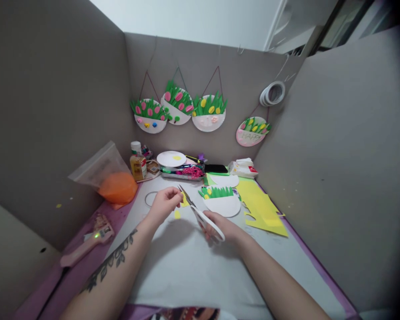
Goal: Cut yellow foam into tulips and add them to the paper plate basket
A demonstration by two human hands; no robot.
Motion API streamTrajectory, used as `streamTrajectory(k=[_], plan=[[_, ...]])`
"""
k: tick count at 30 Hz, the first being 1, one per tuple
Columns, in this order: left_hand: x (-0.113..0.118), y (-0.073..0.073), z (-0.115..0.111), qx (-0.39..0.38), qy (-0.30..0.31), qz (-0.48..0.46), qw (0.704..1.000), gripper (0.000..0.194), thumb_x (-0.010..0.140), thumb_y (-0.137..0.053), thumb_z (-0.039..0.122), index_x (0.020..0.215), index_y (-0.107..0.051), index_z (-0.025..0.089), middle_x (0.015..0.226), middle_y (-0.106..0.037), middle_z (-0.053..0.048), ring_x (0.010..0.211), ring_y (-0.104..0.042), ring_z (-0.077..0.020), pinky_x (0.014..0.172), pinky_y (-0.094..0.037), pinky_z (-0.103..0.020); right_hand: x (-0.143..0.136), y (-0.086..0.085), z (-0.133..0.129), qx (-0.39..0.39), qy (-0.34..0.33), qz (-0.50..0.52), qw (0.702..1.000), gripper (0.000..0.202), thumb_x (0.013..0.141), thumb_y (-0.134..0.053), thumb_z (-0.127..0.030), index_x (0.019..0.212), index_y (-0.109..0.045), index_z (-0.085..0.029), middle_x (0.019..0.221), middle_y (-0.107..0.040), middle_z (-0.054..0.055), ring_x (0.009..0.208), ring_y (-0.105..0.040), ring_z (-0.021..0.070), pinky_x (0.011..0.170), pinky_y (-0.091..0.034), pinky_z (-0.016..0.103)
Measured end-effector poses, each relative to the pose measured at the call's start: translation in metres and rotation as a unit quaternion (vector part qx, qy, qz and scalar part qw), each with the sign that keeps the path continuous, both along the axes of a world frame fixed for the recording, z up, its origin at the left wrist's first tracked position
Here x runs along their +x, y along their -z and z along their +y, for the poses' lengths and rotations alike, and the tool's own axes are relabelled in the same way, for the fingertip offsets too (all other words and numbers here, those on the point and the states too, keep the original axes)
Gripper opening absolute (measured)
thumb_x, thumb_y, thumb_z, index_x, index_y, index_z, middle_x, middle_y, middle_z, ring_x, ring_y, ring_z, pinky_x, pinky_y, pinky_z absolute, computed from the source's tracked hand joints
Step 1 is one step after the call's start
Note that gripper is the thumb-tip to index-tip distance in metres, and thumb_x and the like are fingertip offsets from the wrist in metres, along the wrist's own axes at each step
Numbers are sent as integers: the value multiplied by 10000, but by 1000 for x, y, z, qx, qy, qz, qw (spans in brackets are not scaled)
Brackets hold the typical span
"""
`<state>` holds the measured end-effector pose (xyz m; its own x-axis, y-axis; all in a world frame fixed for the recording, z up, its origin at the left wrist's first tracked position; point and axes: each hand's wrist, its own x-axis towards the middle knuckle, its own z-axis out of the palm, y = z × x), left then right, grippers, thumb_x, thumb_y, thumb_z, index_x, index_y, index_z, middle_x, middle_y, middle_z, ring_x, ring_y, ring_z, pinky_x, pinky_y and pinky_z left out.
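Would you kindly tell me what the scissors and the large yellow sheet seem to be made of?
Scissors: probably metal blades, thin and greyish; smooth white handles, likely plastic.
Large yellow sheet: seemingly matte paper or thin card, judging by its flatness and cut-out edges.

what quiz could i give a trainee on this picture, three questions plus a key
1. Which hand holds the white-handled metal scissors?
2. True or false: in the picture, the clear plastic zip bag with orange contents is left of the white-capped bottle of amber liquid.
3. What colour is the large flat sheet with a notched edge? A) pink B) yellow C) blue

Key: 1. the right hand; 2. true; 3. B
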<state>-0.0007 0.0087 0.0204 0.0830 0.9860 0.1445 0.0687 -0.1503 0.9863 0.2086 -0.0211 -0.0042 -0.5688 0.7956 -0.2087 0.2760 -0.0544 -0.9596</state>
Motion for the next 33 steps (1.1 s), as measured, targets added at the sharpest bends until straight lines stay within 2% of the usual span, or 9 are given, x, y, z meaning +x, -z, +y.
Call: streamTrajectory(k=[9, 16, 25, 33], plan=[[-4, 3, 4, 6, 11, 16, 1000, 162, 677, -579, 325, 615, -590, 176, 490, -544, 22, 417, -439, -84, 409, -307, -197, 3, 8, 3, -26, 10, 7, 1000, 210, 585, -543, -152, 786, -488, -175, 614, -534, -40, 480, -509, 82, 430, -387, 173], [-6, 1, 3, -4, 19, 31, 999, 168, 678, -579, 317, 606, -601, 168, 476, -538, 21, 384, -394, -67, 384, -262, -192, 8, 19, 9, -1, 19, -6, 1000, 217, 549, -521, -116, 754, -484, -175, 609, -527, -47, 465, -474, 72, 419, -370, 167], [-6, 0, 3, -7, 32, 39, 999, 183, 682, -572, 319, 574, -586, 172, 455, -522, 30, 389, -395, -71, 401, -273, -196, 14, 12, 9, 26, 9, -26, 999, 196, 566, -512, -117, 752, -483, -173, 627, -519, -46, 497, -447, 73, 443, -357, 173], [-4, -1, 3, -22, 24, 61, 998, 170, 686, -551, 304, 594, -573, 164, 450, -502, 44, 396, -395, -67, 400, -276, -178, 19, 14, 14, 31, 9, -51, 998, 195, 565, -516, -120, 749, -483, -171, 618, -518, -50, 508, -449, 68, 452, -347, 160]])
